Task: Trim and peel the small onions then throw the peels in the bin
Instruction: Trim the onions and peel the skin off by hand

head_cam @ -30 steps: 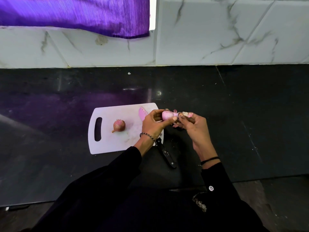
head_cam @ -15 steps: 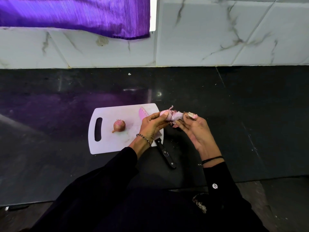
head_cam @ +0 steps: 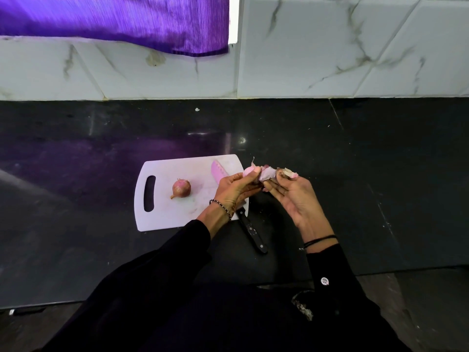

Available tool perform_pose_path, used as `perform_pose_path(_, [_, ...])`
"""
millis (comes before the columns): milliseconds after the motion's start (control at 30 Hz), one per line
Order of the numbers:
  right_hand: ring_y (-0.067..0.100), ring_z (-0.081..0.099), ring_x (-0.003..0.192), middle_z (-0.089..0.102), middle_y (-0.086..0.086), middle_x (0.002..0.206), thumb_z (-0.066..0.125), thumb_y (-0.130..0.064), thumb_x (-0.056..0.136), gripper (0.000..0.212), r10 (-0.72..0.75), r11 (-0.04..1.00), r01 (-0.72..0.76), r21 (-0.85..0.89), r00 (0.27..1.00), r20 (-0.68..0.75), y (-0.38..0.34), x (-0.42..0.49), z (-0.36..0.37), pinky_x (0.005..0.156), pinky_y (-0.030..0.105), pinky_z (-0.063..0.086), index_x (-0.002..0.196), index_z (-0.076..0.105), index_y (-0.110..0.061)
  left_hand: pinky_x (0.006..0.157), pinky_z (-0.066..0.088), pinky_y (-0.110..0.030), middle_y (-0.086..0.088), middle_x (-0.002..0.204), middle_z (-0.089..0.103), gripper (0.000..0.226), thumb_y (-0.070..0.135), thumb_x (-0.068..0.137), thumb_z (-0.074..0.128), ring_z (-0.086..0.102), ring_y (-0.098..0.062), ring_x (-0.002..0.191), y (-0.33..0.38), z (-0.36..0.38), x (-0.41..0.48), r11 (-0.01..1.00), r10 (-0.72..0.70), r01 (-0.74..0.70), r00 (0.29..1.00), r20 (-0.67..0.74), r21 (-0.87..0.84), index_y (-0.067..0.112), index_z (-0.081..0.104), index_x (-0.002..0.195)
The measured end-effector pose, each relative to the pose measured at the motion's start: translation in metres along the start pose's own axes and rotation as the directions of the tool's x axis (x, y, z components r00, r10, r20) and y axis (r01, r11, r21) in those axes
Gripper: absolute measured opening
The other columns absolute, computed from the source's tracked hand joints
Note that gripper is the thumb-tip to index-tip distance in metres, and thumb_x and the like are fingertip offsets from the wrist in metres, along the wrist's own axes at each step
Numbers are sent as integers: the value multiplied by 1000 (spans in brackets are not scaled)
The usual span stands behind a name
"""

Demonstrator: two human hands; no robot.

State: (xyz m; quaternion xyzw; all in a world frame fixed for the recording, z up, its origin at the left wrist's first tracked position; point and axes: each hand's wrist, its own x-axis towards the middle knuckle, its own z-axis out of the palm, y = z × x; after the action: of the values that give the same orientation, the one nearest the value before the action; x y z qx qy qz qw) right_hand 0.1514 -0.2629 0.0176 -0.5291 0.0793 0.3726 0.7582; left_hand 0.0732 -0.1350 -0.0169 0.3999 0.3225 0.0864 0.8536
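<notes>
Knife point(head_cam: 251, 231) lies half hidden under the left hand point(head_cam: 234, 188), which grips an onion point(head_cam: 249, 171) over the board point(head_cam: 165, 215) edge; right hand point(head_cam: 295, 198), palm up, pinches its peel point(head_cam: 268, 173); second onion point(head_cam: 181, 188) sits on board

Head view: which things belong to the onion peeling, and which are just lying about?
Job: held onion, peel, whole onion, knife, board, left hand, right hand.
Lying about: purple cloth, white speck.
</notes>
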Motion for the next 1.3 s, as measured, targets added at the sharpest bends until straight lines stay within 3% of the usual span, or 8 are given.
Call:
perform_pose_path(267, [19,73,85,73,15,100,55,1,101,13,77,981,-69,179,996,-37,1,-3,3,79,27,63,107,66,1,75,59,-28,-18,94,70,33,20,90,67,73,-26,87,2,6,-3,984,-77,85,995,57,-155,-9,66,104])
perform_pose_path(467, [19,65,80,68,17,94,51,3,101,15,150,951,-132,279,988,-46,3,-6,6,67,25,62,98,65,1,85,57,-29,-18,107,68,46,34,78,72,69,-27,103,1,7,-5,980,-109,129,985,135,-149,-2,66,106])
perform_pose_path(700, [23,68,85,67,19,92,45,9,101,16,148,922,-112,372,986,-71,-2,-2,-2,68,27,63,97,61,6,84,58,-29,-26,128,61,60,37,92,60,66,-30,112,5,2,-9,963,-138,177,972,190,-206,-10,54,128])
perform_pose_path(833, [22,71,85,71,16,91,49,6,101,16,65,979,-33,200,985,-157,-7,2,-11,81,32,62,96,64,5,100,51,-33,-23,132,59,90,51,70,81,58,-31,124,0,-1,-7,970,-158,196,959,235,-144,-6,52,133])
perform_pose_path(1000, [18,73,93,74,11,103,52,-5,104,19,-192,971,139,-192,938,-289,-2,5,-28,90,33,60,114,67,-1,102,49,-35,-23,134,58,84,48,75,76,57,-31,125,-2,-3,-2,963,-169,211,957,235,-170,-3,49,137])
perform_pose_path(1067, [15,73,96,74,5,105,55,-14,104,18,-283,921,150,-360,892,-352,2,9,-34,90,33,60,115,68,-10,100,51,-33,-23,131,60,74,45,81,72,59,-30,123,-3,-3,-1,967,-170,205,961,219,-151,-1,52,135])
perform_pose_path(1167, [14,71,96,74,-2,101,61,-28,101,9,-403,803,130,-581,837,-370,6,17,-41,92,39,59,99,69,-29,98,53,-34,-21,123,66,54,40,86,68,67,-27,111,-5,-3,1,985,-144,154,983,116,-74,1,62,122])
perform_pose_path(1300, [13,67,92,71,-2,98,59,-34,102,21,-487,615,100,-782,828,-276,7,12,-43,73,23,50,110,72,-20,97,53,-36,-15,112,72,33,33,85,72,69,-24,107,-7,-4,5,992,-109,106,994,31,64,6,68,103])
